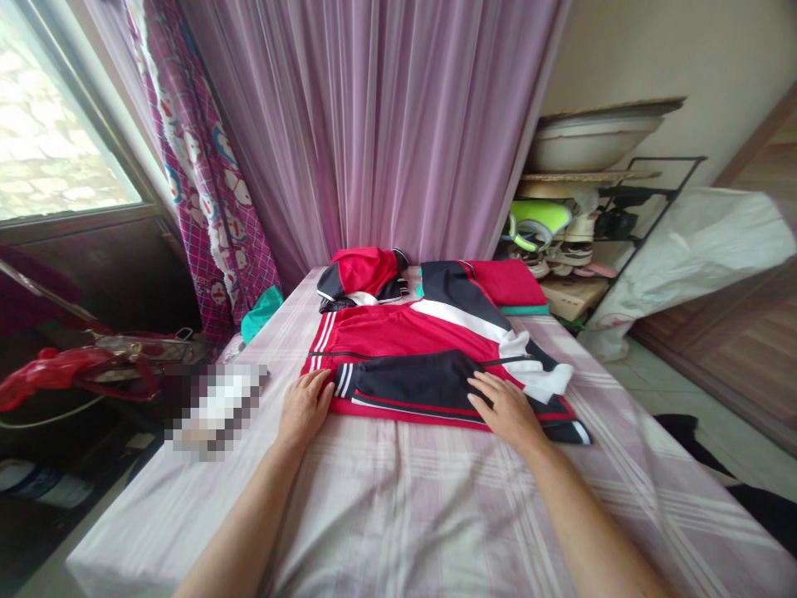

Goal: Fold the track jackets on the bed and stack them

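The fingers (479, 384) of both hands are loosely spread and pinch nothing. The left hand (302, 411) rests just beside the striped cuff (344, 379), the right hand (510, 411) on the dark sleeve (411, 375). The step seems to be flattening this sleeve; next probably calls for gripping the red jacket (374, 332), which lies toward the table's (187, 515) far edge. Beyond, near the far right corner, lies a folded red garment (514, 282).

We see soft daylight from the window (62, 120) at left, overexposed there; the lower left falls dim, edges stretch and blur, and blocky pixels mask one patch (219, 409).
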